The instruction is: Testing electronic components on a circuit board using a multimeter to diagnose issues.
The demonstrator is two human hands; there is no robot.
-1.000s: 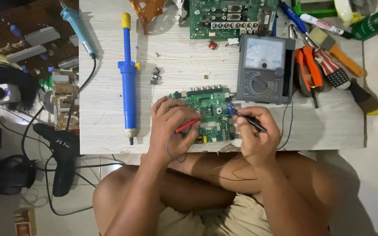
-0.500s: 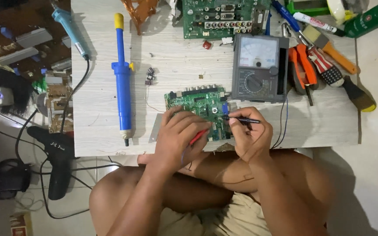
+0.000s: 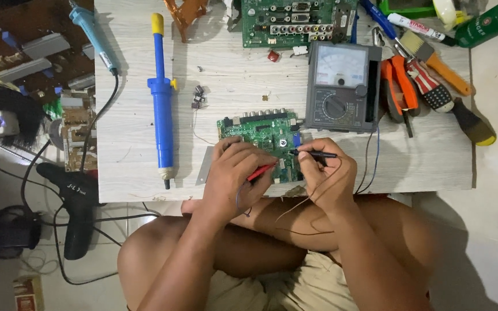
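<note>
At the near edge of the table point(image 3: 410, 167), above the person's crossed legs, both hands work over a small green board point(image 3: 263, 138) that lies flat just left of centre. The left hand point(image 3: 234, 178) rests on the board's near left part, fingers curled narrow around a red probe point(image 3: 261, 170), whose tip points right onto the board. The right hand point(image 3: 327, 175) sits at the board's right edge, fingers pinched on a black probe point(image 3: 317, 154), which lies nearly level with its tip pointing left and touching the board's right side. Thin leads hang from both hands toward the legs. Just beyond the right hand stands a grey meter point(image 3: 341, 86) with an analogue dial, touching the board's far right corner. Left of the board, well apart, a blue desoldering pump point(image 3: 161, 98) lies lengthwise, yellow cap far. Between pump and board sit a few small loose parts point(image 3: 197, 97). Right of the meter lie orange pliers point(image 3: 397, 80), a striped screwdriver point(image 3: 433, 86) and a brush point(image 3: 433, 57). At the far edge lies a larger green board point(image 3: 295, 20). Off the table's left, a black tool point(image 3: 76, 207) rests on the floor.
</note>
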